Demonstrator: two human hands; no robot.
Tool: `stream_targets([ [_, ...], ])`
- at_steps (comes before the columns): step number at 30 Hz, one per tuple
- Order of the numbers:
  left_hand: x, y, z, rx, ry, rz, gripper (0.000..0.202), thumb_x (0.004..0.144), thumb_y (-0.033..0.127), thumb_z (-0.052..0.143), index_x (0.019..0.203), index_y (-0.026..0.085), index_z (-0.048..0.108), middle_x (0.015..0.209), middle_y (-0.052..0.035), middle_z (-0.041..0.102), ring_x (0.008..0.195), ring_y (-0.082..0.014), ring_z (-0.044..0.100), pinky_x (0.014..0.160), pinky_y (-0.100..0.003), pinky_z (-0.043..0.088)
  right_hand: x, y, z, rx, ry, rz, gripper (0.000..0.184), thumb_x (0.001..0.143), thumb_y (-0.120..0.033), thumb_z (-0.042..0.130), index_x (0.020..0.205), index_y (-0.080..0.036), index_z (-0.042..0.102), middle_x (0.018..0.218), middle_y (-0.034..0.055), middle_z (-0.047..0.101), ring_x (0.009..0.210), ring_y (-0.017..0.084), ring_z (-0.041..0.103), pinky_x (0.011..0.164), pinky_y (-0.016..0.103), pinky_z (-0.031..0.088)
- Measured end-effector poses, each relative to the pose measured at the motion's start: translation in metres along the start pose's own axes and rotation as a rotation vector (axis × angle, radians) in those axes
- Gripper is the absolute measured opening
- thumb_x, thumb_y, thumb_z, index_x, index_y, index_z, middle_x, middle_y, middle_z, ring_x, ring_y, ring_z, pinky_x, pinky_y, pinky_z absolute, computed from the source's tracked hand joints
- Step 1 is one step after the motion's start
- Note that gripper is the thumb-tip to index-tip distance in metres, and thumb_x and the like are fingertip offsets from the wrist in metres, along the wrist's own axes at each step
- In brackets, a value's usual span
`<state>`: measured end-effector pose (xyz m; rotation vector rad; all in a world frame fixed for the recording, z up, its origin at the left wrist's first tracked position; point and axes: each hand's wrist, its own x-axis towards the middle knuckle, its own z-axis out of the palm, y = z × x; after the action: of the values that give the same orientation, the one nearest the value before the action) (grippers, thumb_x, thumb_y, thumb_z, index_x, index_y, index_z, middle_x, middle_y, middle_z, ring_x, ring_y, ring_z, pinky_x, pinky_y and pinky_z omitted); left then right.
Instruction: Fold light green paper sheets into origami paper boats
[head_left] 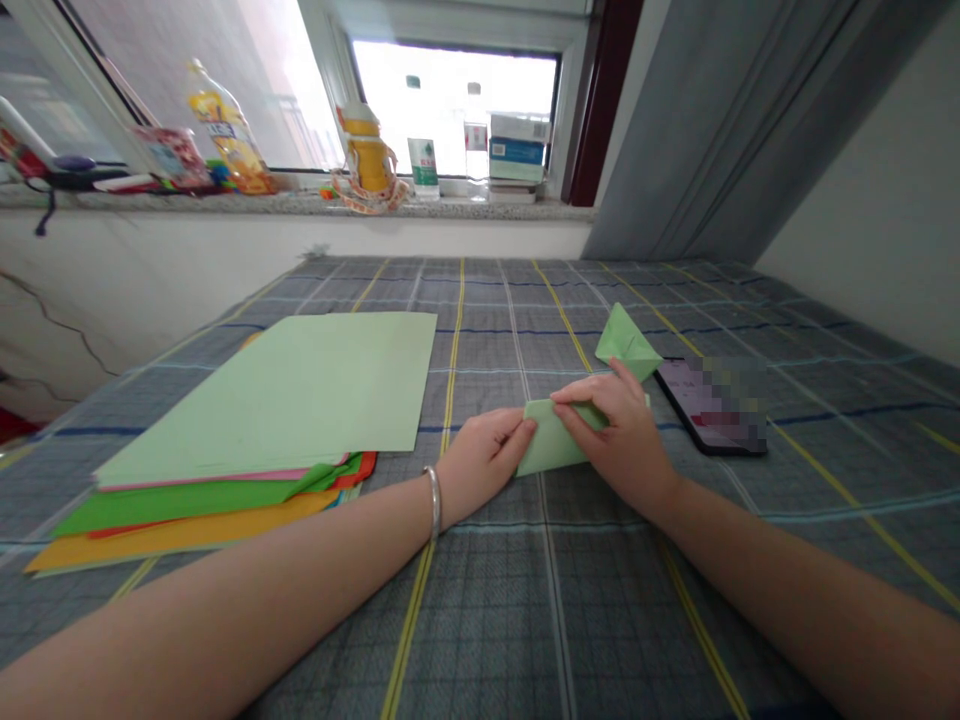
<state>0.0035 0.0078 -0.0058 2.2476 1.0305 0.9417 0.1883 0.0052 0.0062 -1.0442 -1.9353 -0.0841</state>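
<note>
The left hand is pinching the folded pale green paper right of centre, while the right hand is pressing over it; slack pressure on the soft plaid cloth could be letting the fold skew.

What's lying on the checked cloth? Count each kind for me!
paper pile: 1
folded paper: 1
phone: 1
Total: 3
</note>
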Motion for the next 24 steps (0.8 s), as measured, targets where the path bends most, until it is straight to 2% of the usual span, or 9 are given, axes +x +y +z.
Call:
stream_targets([
  [10, -0.001, 0.001, -0.0012, -0.009, -0.052, -0.054, 0.035, 0.094, 0.034, 0.033, 0.075, 0.017, 0.057, 0.077, -0.0028, 0.064, 0.071, -0.0155, 0.056, 0.068, -0.027, 0.043, -0.0024, 0.0015, -0.0001, 0.004, -0.004, -0.066, 0.014, 0.086, -0.022, 0.058, 0.091, -0.029, 0.068, 0.092, -0.0027, 0.074, 0.086, 0.015, 0.067, 0.098, 0.042, 0.038],
  [16, -0.0002, 0.001, -0.001, -0.001, 0.007, -0.015, 0.035, 0.094, 0.033, 0.034, 0.07, 0.017, 0.054, 0.065, 0.0014, 0.056, 0.062, -0.0125, 0.05, 0.061, -0.024, 0.039, -0.0022, -0.0015, -0.0001, 0.008, 0.008, -0.08, 0.014, 0.086, -0.021, 0.058, 0.093, -0.028, 0.068, 0.09, -0.0017, 0.074, 0.084, 0.016, 0.066, 0.093, 0.04, 0.041],
  [20, -0.0005, 0.0002, -0.0023, -0.002, 0.074, -0.014, 0.04, 0.093, 0.035, 0.036, 0.058, 0.018, 0.044, 0.056, 0.0035, 0.045, 0.056, -0.0109, 0.043, 0.057, -0.023, 0.034, -0.0028, -0.005, -0.0018, 0.021, 0.008, -0.103, 0.015, 0.086, -0.02, 0.058, 0.096, -0.027, 0.067, 0.09, -0.0017, 0.073, 0.084, 0.015, 0.065, 0.095, 0.041, 0.04],
  [24, -0.001, 0.0021, -0.0041, 0.002, 0.096, -0.013, 0.041, 0.093, 0.035, 0.035, 0.056, 0.018, 0.04, 0.055, 0.0037, 0.044, 0.056, -0.0103, 0.042, 0.056, -0.023, 0.033, -0.0045, -0.0072, -0.0026, 0.02, -0.001, -0.113, 0.018, 0.088, -0.02, 0.056, 0.1, -0.028, 0.066, 0.093, -0.0015, 0.073, 0.087, 0.015, 0.065, 0.097, 0.042, 0.039],
])
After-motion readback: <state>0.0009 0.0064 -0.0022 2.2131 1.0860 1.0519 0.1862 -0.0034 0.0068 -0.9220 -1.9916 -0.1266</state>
